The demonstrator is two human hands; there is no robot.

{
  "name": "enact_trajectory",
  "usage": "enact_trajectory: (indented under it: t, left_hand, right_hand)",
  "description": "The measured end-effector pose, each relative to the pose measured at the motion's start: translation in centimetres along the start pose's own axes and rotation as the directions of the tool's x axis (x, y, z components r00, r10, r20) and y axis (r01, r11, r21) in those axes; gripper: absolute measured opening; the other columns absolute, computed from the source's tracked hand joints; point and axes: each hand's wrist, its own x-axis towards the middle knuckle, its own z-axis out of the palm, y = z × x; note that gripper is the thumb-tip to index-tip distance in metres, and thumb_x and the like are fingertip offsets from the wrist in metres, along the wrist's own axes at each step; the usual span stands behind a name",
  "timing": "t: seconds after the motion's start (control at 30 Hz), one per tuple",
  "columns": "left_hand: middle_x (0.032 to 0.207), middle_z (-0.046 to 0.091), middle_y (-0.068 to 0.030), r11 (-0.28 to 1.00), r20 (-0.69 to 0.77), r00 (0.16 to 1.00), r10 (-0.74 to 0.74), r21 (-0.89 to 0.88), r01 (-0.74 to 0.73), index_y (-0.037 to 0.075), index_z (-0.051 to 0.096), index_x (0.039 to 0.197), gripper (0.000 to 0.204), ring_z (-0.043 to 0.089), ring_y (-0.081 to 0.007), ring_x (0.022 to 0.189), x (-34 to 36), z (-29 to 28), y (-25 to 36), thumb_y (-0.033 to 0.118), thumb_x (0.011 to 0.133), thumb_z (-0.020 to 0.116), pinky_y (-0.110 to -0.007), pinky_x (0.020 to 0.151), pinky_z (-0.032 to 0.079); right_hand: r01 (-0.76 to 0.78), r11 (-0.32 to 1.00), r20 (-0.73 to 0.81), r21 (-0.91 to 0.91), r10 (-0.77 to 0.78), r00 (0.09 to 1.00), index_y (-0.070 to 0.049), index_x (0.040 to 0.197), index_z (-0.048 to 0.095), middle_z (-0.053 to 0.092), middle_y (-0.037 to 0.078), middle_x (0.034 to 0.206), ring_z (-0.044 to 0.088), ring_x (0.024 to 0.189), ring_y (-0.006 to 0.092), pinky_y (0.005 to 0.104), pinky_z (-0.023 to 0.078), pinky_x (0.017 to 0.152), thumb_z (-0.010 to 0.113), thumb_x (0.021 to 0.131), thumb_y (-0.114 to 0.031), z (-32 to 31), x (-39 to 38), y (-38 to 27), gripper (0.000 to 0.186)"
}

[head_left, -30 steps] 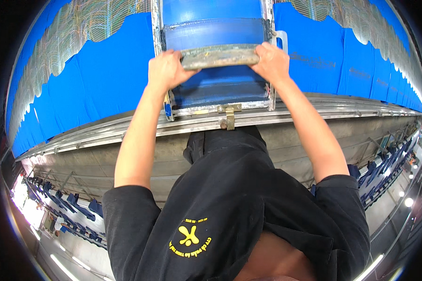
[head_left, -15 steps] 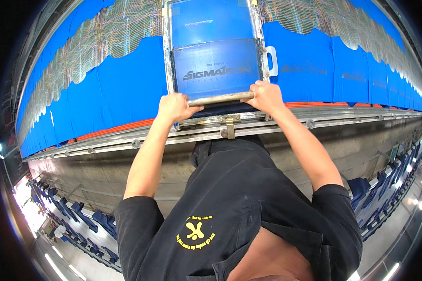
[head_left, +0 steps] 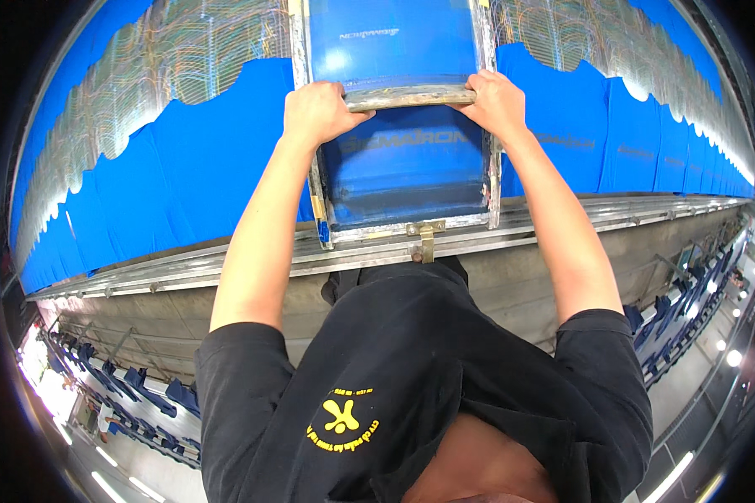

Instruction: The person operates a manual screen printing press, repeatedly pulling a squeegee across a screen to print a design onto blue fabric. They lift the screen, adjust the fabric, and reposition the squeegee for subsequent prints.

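Observation:
My left hand (head_left: 317,115) and my right hand (head_left: 498,106) are closed on the two ends of a long squeegee (head_left: 411,97). Its worn, pale handle lies across a screen printing frame (head_left: 369,232), part way up the mesh. Under the tool, the blue mesh (head_left: 403,180) carries dark lettering and a band of dark residue along its near end. The part of the mesh beyond the squeegee is lighter and glossy. What the blade touches is hidden beneath the handle. A metal bracket (head_left: 427,239) stands at the frame's near edge.
Blue fabric pieces (head_left: 184,163) lie flat along the long table on both sides, some on the right bearing dark prints. A patterned, line-streaked table surface (head_left: 218,50) shows beyond them. A metal rail (head_left: 226,265) runs along the near edge. Dark garments (head_left: 134,381) hang behind me.
Both hands have pushed the squeegee away from me, from near the frame's close end to farther up the mesh. My arms reach out more.

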Motion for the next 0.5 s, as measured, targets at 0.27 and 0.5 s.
enact_trajectory:
  t: [0.27, 0.5]
  left_hand:
    - [0.094, 0.079, -0.0132, 1.000, 0.004, 1.000, -0.018, -0.015, 0.018, 0.008, 0.082, 0.096, 0.063, 0.077, -0.0344, 0.091, -0.7, 0.7, 0.1, 0.067, 0.075, 0.083, -0.047, 0.080, 0.062]
    - [0.098, 0.077, -0.0117, 0.999, 0.029, 0.999, -0.032, -0.030, 0.033, 0.010, 0.081, 0.097, 0.057, 0.076, -0.0335, 0.093, -9.6, 4.0, 3.3, 0.061, 0.073, 0.086, -0.047, 0.078, 0.061]
  right_hand:
    - [0.000, 1.000, 0.014, -0.002, 0.000, 1.000, -0.011, 0.085, 0.075, 0.070, 0.004, 0.086, 0.072, 0.088, 0.0285, 0.0443, 0.060, 0.073, 0.090, 0.074, -0.049, -0.1, -0.7, -0.6, 0.042]
    - [0.025, 0.999, 0.039, 0.040, -0.027, 0.999, -0.012, 0.084, 0.072, 0.066, 0.004, 0.086, 0.070, 0.086, 0.0278, 0.0425, 0.059, 0.072, 0.091, 0.069, -0.035, -0.9, -10.2, -2.1, 0.033]
